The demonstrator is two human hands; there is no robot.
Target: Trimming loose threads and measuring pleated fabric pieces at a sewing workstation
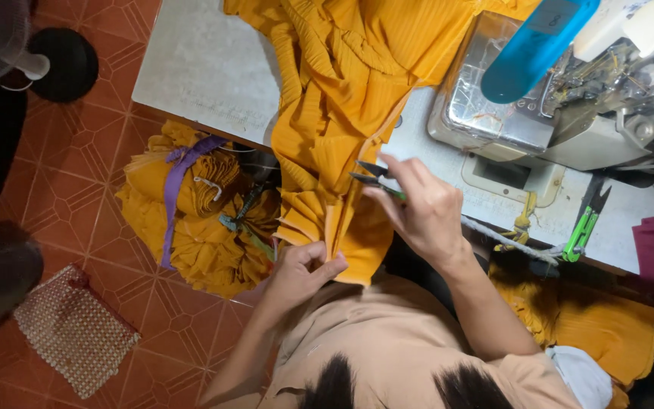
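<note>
A mustard-yellow ribbed fabric hangs from the sewing table over its front edge. My left hand pinches the folded lower edge of this fabric near my chest. My right hand holds small thread snips with green handles, their dark blades pointing left at the fabric's seam edge. Both hands are close together, the right one above the left.
A grey overlock sewing machine stands on the white table at the right. Another green-handled snips hangs at the table edge. A bundle of yellow fabric tied with purple strip lies on the tiled floor. A woven mat is at the left.
</note>
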